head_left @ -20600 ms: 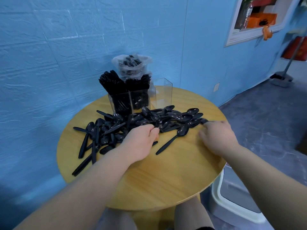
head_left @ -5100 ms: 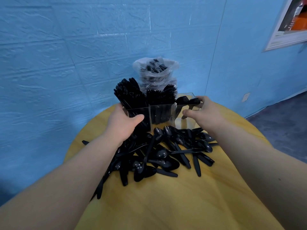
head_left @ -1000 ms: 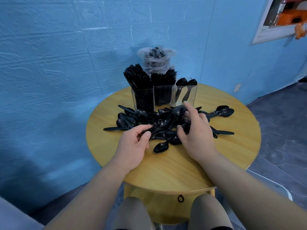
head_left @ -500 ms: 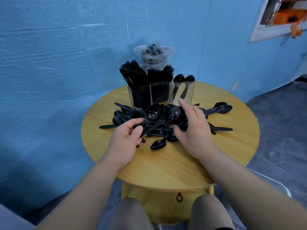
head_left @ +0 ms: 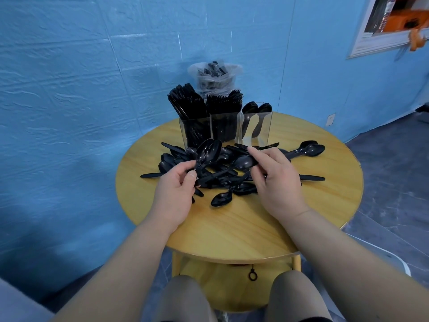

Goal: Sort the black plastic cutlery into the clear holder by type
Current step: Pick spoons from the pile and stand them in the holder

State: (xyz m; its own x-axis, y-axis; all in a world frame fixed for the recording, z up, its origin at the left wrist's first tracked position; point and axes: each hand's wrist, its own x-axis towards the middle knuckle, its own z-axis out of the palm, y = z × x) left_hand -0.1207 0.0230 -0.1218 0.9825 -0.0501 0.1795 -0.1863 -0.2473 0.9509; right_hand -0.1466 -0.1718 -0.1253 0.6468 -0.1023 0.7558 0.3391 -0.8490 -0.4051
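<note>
Head view: left grip pinches glossy spoons; right grip pinches one handle.

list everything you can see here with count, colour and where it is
clear holder: one, see-through, three compartments, far side of table
knives: many, black, left compartment
forks: many, black, middle compartment
spoons in holder: a few, black, right compartment
loose spoons: a pile, black, table middle
plastic bag: one, clear, holding black cutlery, behind holder
table: one, round, light wood
wall: blue
left hand: grips a bunch of spoons by the handles
right hand: pinches a spoon in the pile
</note>
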